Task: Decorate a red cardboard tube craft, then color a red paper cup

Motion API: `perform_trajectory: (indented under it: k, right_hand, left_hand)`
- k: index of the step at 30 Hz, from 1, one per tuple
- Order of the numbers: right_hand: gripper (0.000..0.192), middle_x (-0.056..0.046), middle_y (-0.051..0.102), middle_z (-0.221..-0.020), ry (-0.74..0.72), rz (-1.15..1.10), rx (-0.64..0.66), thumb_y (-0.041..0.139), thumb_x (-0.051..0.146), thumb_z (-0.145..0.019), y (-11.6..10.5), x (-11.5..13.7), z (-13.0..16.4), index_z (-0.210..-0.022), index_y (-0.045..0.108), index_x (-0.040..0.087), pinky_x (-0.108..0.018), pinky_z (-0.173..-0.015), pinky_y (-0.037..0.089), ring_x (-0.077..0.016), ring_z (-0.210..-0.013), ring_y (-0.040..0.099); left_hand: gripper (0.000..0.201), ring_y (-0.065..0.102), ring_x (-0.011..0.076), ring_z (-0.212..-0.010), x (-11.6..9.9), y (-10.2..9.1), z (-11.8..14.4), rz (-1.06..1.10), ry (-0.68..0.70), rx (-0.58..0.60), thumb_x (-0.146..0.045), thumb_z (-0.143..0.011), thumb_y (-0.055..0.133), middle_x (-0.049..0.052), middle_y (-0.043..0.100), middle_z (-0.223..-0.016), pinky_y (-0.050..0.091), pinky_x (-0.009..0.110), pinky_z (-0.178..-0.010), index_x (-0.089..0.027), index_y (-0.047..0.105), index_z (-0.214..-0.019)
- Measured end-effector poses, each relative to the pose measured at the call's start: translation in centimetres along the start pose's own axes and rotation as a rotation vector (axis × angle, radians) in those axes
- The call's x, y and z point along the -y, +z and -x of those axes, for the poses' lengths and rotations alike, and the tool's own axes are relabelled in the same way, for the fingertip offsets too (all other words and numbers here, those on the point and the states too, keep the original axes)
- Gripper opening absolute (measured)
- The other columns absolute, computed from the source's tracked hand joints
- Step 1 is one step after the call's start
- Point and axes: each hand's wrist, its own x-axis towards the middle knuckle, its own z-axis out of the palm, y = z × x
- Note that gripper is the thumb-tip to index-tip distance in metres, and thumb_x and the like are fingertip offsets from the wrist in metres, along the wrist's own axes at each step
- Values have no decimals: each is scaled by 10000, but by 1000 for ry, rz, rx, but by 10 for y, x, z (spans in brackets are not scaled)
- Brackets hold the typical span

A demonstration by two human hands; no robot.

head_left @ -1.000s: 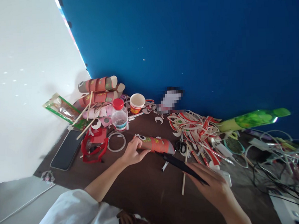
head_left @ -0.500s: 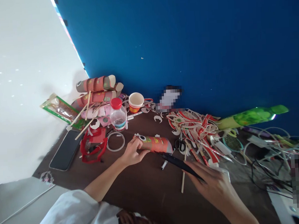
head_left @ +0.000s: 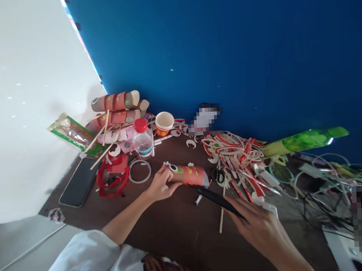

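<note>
My left hand [head_left: 161, 184] grips the near-left end of a red and grey paper tube [head_left: 191, 175], thumb below and fingers behind. A round white-and-black eye and small white cut-out pieces are on the tube's upper side. In my right hand [head_left: 258, 222] is a long black tool [head_left: 219, 200], its narrow end touching or just under the tube's lower right edge. What kind of tool it is, I cannot tell. Just right of the tube lie black-handled scissors [head_left: 218, 175]. A small white marker-like stick [head_left: 198, 199] lies partly beneath the black tool.
Similar paper tubes [head_left: 115, 101] are stacked at the back left. A red-capped bottle [head_left: 143, 143], paper cup [head_left: 164, 123], tape ring [head_left: 140, 171] and phone [head_left: 77, 182] stand or lie left. Red-and-white paper strips [head_left: 236, 148], a wooden stick [head_left: 222, 218] and cables [head_left: 317, 185] lie right.
Almost nothing differs. The black tool and my right hand have shifted very slightly; the tube stays in my left hand.
</note>
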Motion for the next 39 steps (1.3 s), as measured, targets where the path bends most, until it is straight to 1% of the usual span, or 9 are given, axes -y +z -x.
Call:
perform_trajectory:
  k: [8,14,18,25,29,31,34,37,39]
  right_hand:
    - [252,-28,762,-803,13,9,12,463,203,-913,1,-1,4,-1051,674,195,-225,-544,518,-143,-611,707]
    - [245,-31,763,-810,-2,26,2,478,193,-907,3,-4,10,-1044,681,185,-233,-529,520,-148,-601,706]
    - [249,-18,765,-831,10,23,26,510,173,-892,5,-6,14,-1072,680,200,-224,-563,531,-142,-615,709]
    - [257,-41,766,-828,-10,58,-4,472,216,-928,8,-7,16,-1069,682,172,-245,-565,538,-158,-628,717]
    - [270,-44,768,-839,36,19,2,453,253,-939,8,-6,15,-1048,693,194,-250,-562,548,-167,-631,723]
    - [243,-45,768,-838,118,-85,6,499,301,-925,7,-7,14,-1014,705,208,-251,-602,563,-175,-668,731]
    - [230,-37,760,-786,338,-324,27,629,414,-839,11,-11,20,-916,729,221,-265,-627,577,-187,-670,723]
    - [363,-33,718,-641,640,-497,6,733,544,-686,22,-16,37,-780,752,193,-267,-506,546,-191,-549,670]
    - [403,-28,685,-563,848,-567,-59,762,571,-619,31,-18,54,-717,762,179,-260,-433,507,-184,-484,630]
  left_hand:
    - [456,408,123,-585,1,0,1,24,18,-6,-228,-734,701,-53,374,-619,369,252,-561,-234,251,-661]
    - [463,428,137,-607,4,4,2,32,33,1,-223,-721,705,-57,346,-598,373,256,-574,-237,247,-659]
    - [460,428,139,-607,3,3,2,25,38,6,-226,-728,695,-57,340,-593,376,259,-581,-237,241,-660]
    - [445,424,138,-614,0,-2,-1,8,47,-12,-216,-753,675,-55,338,-606,365,254,-573,-238,237,-680]
    - [447,427,141,-625,0,-1,0,0,37,6,-220,-748,684,-50,348,-614,362,256,-573,-238,244,-677]
    - [447,423,140,-625,0,-1,-1,8,37,4,-233,-752,686,-49,352,-615,359,257,-573,-236,246,-673]
    - [442,393,128,-599,-1,0,-2,39,3,-29,-260,-755,684,-54,350,-616,349,256,-569,-233,252,-666]
    - [425,350,113,-565,0,0,-3,57,-48,-81,-292,-753,676,-70,322,-605,336,254,-570,-231,265,-665]
    - [409,332,106,-553,2,1,-4,58,-70,-107,-311,-762,663,-78,309,-605,324,249,-565,-230,272,-674]
